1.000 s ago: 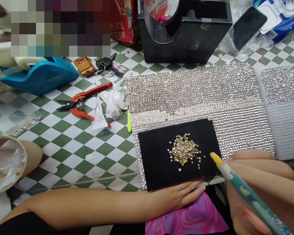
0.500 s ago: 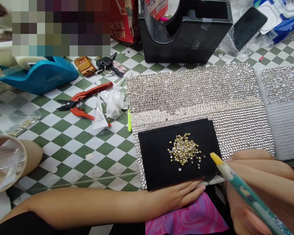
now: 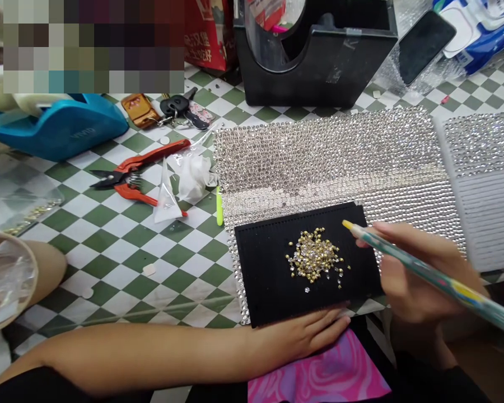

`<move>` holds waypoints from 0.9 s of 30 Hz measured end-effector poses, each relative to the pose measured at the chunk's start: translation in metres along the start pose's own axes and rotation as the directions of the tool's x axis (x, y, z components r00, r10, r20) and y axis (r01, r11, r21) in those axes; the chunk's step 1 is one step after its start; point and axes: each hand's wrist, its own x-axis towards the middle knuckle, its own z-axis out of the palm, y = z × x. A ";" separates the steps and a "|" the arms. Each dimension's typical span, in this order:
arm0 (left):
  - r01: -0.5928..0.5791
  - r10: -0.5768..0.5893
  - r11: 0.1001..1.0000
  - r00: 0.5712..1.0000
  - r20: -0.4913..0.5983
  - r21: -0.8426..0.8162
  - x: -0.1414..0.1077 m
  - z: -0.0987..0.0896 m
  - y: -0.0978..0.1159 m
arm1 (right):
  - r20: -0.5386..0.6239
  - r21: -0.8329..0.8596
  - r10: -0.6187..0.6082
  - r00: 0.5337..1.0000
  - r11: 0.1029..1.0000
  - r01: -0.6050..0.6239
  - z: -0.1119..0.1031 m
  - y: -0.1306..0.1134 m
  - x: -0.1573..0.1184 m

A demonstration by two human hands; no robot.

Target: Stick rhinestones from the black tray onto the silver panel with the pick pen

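1. The right hand [image 3: 420, 294] is holding a slim green-and-white patterned pen with a yellow tip [image 3: 405, 259]; its grip is closing round the barrel, thumb and fingers pinching it.
2. The pen's tip is hovering over the right part of a flat black rectangular tray [image 3: 269, 268], pointing leftward and away from the tabletop's near edge.
3. The left hand [image 3: 294, 338] is lying along the tray's near side, its fingers extending rightward, slightly parted and pinching nothing visible.
4. A loose pile of small gold and clear rhinestones [image 3: 315, 257] is sitting around the tray's middle, with a few stones straying beside it.
5. The tray is resting on a wide silver rhinestone sheet [image 3: 331, 145], near the near edge of the green-and-white checkered tabletop [image 3: 121, 274].
6. A white ribbed sheet partly covered with rhinestones [image 3: 491, 218] is lying just beside it, toward the right edge.
7. Red-handled pruning shears [image 3: 128, 176] are lying left of the silver sheet, a small clear plastic bag [image 3: 166, 201] overlapping one handle.
8. A large black tape dispenser [image 3: 311, 73] is standing beyond the silver sheet, toward the far edge, and a black phone [image 3: 426, 47] is lying toward the far right corner.
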 end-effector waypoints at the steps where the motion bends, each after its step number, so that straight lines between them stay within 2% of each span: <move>1: 0.046 -0.049 0.995 0.998 -0.035 -0.089 0.000 0.000 -0.002 | 0.020 -0.002 -0.061 0.998 0.998 0.061 0.005 0.009 0.003; 3: 0.089 -0.098 0.981 0.994 -0.045 -0.170 0.001 -0.001 -0.003 | 0.046 0.006 -0.076 0.996 0.997 0.076 0.016 0.023 0.006; 7: 0.106 -0.107 0.978 0.994 0.002 -0.180 0.002 -0.004 -0.002 | 0.055 0.046 -0.011 0.998 0.999 0.008 0.027 0.032 0.005; 13: 0.109 -0.127 0.964 0.990 -0.060 -0.244 0.001 0.002 0.002 | 0.119 0.026 -0.048 0.992 0.999 0.045 0.026 0.030 0.006; 20: 0.111 -0.123 0.971 0.991 -0.044 -0.209 0.002 -0.002 -0.003 | 0.032 0.033 -0.001 0.999 0.999 0.000 0.027 0.031 0.005; 27: 0.102 -0.113 0.976 0.993 -0.045 -0.193 0.002 -0.002 -0.002 | 0.039 0.056 -0.043 0.998 0.998 0.041 0.024 0.031 0.005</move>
